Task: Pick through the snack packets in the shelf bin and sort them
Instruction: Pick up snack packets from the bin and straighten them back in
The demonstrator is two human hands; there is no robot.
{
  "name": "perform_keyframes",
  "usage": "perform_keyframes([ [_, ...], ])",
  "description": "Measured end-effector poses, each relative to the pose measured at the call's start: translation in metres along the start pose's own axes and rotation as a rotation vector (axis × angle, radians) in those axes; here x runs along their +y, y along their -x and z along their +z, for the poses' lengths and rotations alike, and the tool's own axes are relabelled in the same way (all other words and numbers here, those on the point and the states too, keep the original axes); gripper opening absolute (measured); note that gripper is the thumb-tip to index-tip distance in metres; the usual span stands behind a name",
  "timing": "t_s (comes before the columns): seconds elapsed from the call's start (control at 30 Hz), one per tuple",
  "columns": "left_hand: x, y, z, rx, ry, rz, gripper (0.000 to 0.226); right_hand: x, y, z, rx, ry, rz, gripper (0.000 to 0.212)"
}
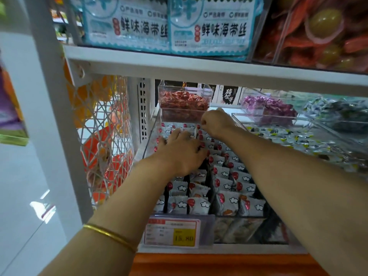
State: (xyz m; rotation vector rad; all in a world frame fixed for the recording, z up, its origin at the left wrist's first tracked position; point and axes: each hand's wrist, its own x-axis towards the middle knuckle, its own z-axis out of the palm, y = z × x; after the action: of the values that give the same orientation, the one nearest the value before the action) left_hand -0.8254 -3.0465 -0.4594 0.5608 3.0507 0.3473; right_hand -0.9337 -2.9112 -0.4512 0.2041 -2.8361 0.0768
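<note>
A clear shelf bin (148, 142) holds several rows of small white snack packets (223, 173) printed with red marks and white clouds. My left hand (180, 151) lies flat on the packets in the far left part of the bin, fingers spread and pressing them down. My right hand (216, 121) hovers over the far end of the bin with its fingers curled, pinching the top edge of one white packet (196, 133) that stands upright. Both forearms reach in under the upper shelf.
A clear tub of red candies (184, 104) stands just behind the bin. Purple candies (272, 108) and a bin of white, yellow-marked packets (294, 140) lie to the right. The white shelf board (199, 66) hangs low overhead. A price tag (172, 232) fronts the bin; a white mesh basket (107, 136) is left.
</note>
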Motion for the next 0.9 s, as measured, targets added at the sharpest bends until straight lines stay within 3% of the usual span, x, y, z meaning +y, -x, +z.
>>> perform_keyframes([
  [0.1,0.0,0.003,0.0,-0.016,0.037,-0.009,0.049,0.0,-0.001,-0.003,0.054,-0.044,0.026,0.016],
  [0.23,-0.004,0.01,-0.002,0.034,0.049,-0.001,0.045,0.001,0.006,-0.024,0.326,-0.236,0.122,0.015],
  [0.33,-0.005,0.019,-0.009,0.177,0.063,0.046,0.036,0.003,0.031,-0.044,0.486,-0.427,0.165,0.017],
  [0.43,0.001,0.035,-0.016,0.359,0.225,0.038,0.032,0.004,0.072,-0.061,0.593,-0.578,0.174,0.017],
  [0.53,0.011,0.06,-0.02,0.407,0.46,-0.019,0.039,0.0,0.118,-0.072,0.541,-0.869,0.229,0.01],
  [0.73,0.018,0.099,-0.02,0.279,1.071,-0.085,0.03,-0.013,0.204,-0.086,0.307,-1.441,0.269,0.013],
  [0.9,0.017,0.119,-0.016,0.246,1.18,-0.063,0.016,-0.013,0.236,-0.085,0.203,-1.706,0.364,0.014],
])
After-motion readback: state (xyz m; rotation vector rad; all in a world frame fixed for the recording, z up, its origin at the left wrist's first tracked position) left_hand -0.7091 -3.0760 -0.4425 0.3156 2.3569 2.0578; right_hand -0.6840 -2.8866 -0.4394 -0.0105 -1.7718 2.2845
